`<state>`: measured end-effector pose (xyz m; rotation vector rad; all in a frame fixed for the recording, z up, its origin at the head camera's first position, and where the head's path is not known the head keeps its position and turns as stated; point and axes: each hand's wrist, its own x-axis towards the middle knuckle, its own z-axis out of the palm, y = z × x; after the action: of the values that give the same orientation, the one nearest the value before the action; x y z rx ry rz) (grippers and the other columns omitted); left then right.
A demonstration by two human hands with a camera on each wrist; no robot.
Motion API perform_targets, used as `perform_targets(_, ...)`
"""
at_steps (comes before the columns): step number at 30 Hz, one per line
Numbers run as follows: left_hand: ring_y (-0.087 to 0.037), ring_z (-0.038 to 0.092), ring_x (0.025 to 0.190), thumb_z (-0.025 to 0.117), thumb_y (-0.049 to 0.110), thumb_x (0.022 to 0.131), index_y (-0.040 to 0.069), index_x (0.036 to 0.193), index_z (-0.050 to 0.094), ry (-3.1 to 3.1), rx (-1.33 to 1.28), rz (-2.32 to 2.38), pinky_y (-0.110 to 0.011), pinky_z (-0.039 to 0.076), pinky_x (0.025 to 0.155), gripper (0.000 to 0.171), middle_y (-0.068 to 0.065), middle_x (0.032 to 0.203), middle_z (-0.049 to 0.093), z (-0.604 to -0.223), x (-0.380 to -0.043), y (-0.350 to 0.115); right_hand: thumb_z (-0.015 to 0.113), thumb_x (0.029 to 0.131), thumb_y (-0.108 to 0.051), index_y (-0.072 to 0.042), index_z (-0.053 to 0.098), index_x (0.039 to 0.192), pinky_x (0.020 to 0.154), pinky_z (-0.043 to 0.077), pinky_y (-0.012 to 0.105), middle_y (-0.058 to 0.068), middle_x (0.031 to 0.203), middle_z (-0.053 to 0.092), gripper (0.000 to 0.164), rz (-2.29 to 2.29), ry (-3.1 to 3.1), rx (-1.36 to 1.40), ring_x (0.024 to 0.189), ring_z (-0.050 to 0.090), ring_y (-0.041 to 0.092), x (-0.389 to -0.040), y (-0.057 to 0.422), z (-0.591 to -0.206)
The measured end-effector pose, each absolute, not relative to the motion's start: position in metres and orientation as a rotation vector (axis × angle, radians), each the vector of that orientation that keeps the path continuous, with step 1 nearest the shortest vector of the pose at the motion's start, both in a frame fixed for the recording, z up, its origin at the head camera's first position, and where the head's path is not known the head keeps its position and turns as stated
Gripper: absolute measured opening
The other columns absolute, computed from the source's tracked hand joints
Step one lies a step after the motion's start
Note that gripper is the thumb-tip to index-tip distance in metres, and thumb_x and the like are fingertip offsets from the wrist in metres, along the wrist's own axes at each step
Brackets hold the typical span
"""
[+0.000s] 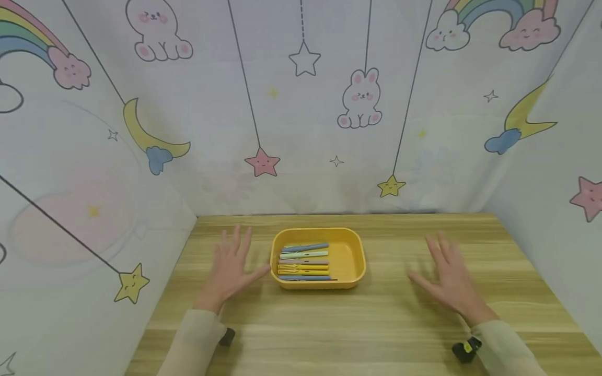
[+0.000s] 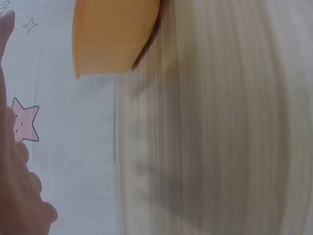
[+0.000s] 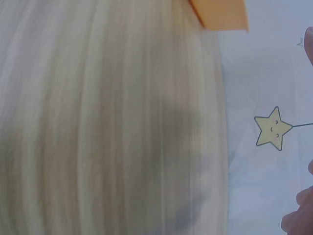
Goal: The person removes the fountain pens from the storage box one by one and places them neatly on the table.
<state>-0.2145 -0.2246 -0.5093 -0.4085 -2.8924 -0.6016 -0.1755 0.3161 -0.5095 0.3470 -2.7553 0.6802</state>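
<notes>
Yellow tray (image 1: 347, 258) lies between the right hand (image 1: 450, 279) and the nearer left hand (image 1: 231, 270).

The left hand (image 1: 230, 272) is to the left of the yellow tray (image 1: 347, 257), its 4 fingers straight and spread, its thumb (image 1: 256, 273) stretched sideways with the tip just beside the tray's left rim. The right hand (image 1: 449, 279) is to the tray's right and well apart from it, fingers extended, slightly blurred, the other thumb (image 1: 423, 283) angled toward the tray. Both forearms, in 2 pale sleeves (image 1: 192, 337), slant inward from the tray's near side.
</notes>
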Motion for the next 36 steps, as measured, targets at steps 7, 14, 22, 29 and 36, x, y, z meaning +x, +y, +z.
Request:
perform_targets(7,-0.049,-0.013,0.158,0.069,0.062,0.091,0.022,0.171,0.006,-2.894,-0.489,-0.786,-0.075,0.0,0.121,0.109,-0.012,0.176,-0.007,-0.507,-0.218,-0.214,0.075,0.095,-0.042,-0.019,0.015,0.17,0.11,0.015,0.086,0.02,0.175,0.004,0.099,0.944,-2.763,0.364,0.157,0.003,0.054,-0.184,0.302,-0.498)
perform_targets(14,-0.048,-0.008,0.159,0.068,0.058,0.095,0.027,0.171,0.007,-2.913,-0.51,-1.008,-0.077,0.008,0.12,0.103,-0.007,0.177,-0.006,-0.508,-0.225,-0.201,0.077,0.094,-0.038,-0.011,0.022,0.168,0.112,0.017,0.083,0.025,0.174,0.01,0.096,1.003,-2.761,0.405,0.156,0.012,0.055,-0.191,0.291,-0.491)
perform_targets(22,-0.033,0.01,0.162,0.07,0.036,0.1,0.032,0.17,0.013,-2.829,-0.514,-1.425,-0.065,0.015,0.125,0.09,0.0,0.177,0.007,-0.515,-0.23,-0.195,0.074,0.097,-0.043,-0.02,0.018,0.17,0.113,0.019,0.082,0.019,0.176,0.009,0.095,1.036,-2.834,0.4,0.157,0.013,0.051,-0.202,0.278,-0.485)
perform_targets(29,-0.038,0.029,0.157,0.069,0.025,0.102,0.04,0.168,0.019,-2.757,-0.491,-1.767,-0.057,0.033,0.122,0.084,0.0,0.176,0.016,-0.523,-0.233,-0.195,0.07,0.098,-0.05,-0.025,0.019,0.17,0.116,0.021,0.079,0.012,0.176,0.013,0.091,1.089,-2.858,0.406,0.158,0.018,0.047,-0.218,0.263,-0.477)
perform_targets(36,-0.041,0.035,0.153,0.067,0.017,0.103,0.028,0.168,0.028,-2.647,-0.534,-1.941,-0.057,0.029,0.123,0.076,-0.006,0.174,0.023,-0.533,-0.237,-0.193,0.069,0.101,-0.046,-0.028,0.024,0.168,0.12,0.023,0.072,0.011,0.174,0.022,0.083,1.3,-2.822,0.511,0.158,0.021,0.043,-0.228,0.246,-0.473)
